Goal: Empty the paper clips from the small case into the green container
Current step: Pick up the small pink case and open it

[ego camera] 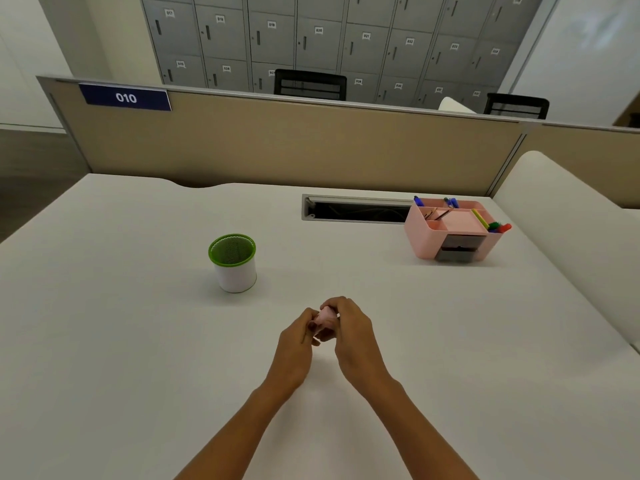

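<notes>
My two forearms reach in from the near edge over the white desk (104,341). My left hand (294,341) and right hand (349,334) meet above the middle of the desk, both curled around the small pink case (325,317). My left fingers pinch its left end, my right fingers wrap over its top and right side, so only a bit of pink shows between them. I cannot tell whether the case is open or closed, and no clips are visible.

Farther out and to the left stands the green cup (232,263), upright, with a green rim, mesh inside and white wall, well apart from my hands. Its contents are too dark to make out.

Far right sits a pink organizer (450,233) holding pens and markers, just beside a cable slot (353,209) in the desk. Behind runs a beige partition (294,143) with a blue "010" sign (125,97), then grey lockers (329,39) and two black chairs (310,84).
</notes>
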